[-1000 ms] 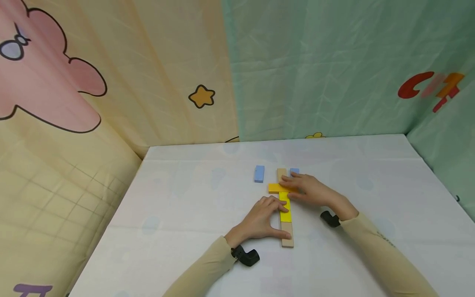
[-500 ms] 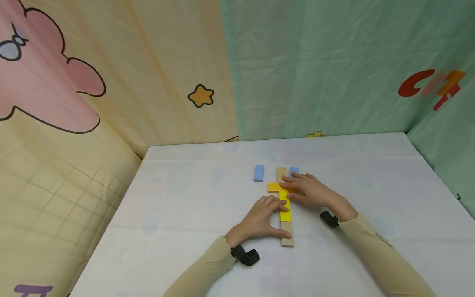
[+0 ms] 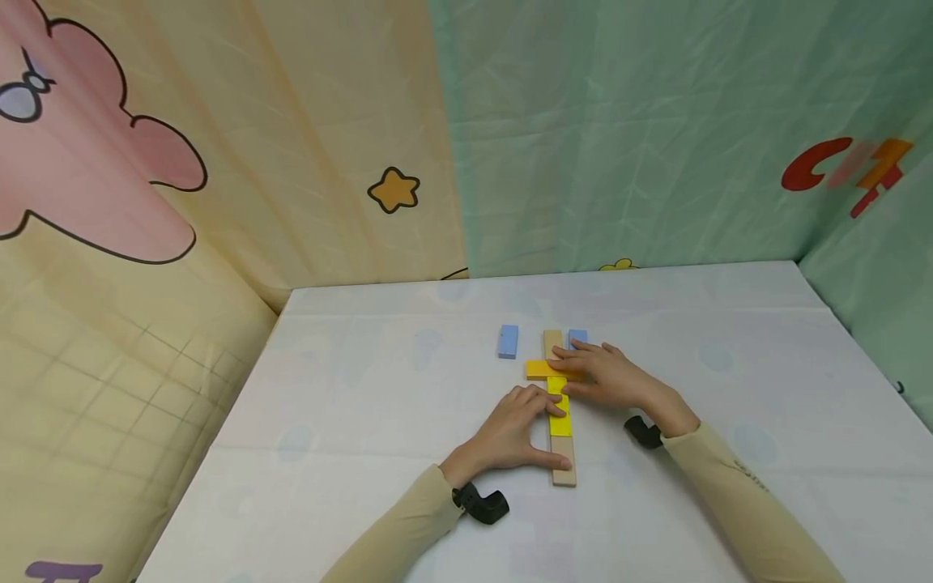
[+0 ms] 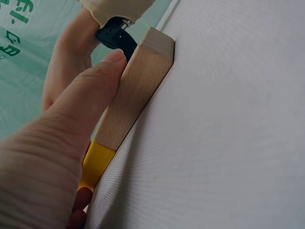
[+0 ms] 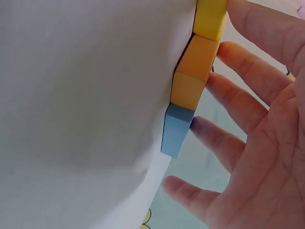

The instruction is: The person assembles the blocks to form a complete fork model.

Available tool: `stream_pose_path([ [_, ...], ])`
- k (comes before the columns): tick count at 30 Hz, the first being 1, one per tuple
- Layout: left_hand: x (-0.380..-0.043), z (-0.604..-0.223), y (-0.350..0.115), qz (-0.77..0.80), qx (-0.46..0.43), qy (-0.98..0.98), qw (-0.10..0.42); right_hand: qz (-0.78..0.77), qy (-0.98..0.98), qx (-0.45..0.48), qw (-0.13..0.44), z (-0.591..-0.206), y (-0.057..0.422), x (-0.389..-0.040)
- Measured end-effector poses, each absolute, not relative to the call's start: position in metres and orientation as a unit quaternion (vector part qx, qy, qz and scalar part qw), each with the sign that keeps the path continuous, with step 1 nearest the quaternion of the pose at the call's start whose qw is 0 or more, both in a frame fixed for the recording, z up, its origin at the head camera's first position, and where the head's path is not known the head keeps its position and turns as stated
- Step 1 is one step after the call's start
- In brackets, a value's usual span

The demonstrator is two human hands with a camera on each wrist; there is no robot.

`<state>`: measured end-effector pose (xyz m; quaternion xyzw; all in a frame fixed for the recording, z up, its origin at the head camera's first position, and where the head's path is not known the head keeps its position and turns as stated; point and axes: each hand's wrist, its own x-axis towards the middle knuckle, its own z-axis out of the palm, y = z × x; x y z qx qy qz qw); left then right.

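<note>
Several flat blocks lie in a cross-like row on the white table. From the near end they are a plain wooden block (image 3: 564,476), a yellow block (image 3: 560,427), an orange block (image 3: 536,370) laid crosswise, and another wooden block (image 3: 553,338). My left hand (image 3: 510,433) rests along the row, thumb on the near wooden block and fingertips on the yellow one. My right hand (image 3: 619,379) spreads over the orange block, hiding its right end. In the right wrist view its straight fingertips touch the tops of the yellow, orange and right-hand blue block (image 5: 177,130).
Left of the far wooden block lies a separate blue block (image 3: 508,342). The white table (image 3: 364,380) stretches around the row. Patterned curtains (image 3: 641,146) stand behind it and at both sides. Black wrist cameras (image 3: 481,504) hang near the tabletop.
Both hands keep nearly the same places on the blocks, and the blocks stay in their arrangement. The right wrist and sleeve have shifted very slightly left.
</note>
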<state>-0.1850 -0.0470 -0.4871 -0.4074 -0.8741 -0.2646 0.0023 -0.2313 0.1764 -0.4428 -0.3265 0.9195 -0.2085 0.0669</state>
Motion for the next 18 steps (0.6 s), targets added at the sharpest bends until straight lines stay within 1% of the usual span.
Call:
stream_pose_path([
  [18, -0.1851, -0.4871, -0.0470, -0.265, -0.412, -0.872, 0.009, -0.233, 0.916, -0.320, 0.072, -0.4435, 0.1757, -0.2308],
])
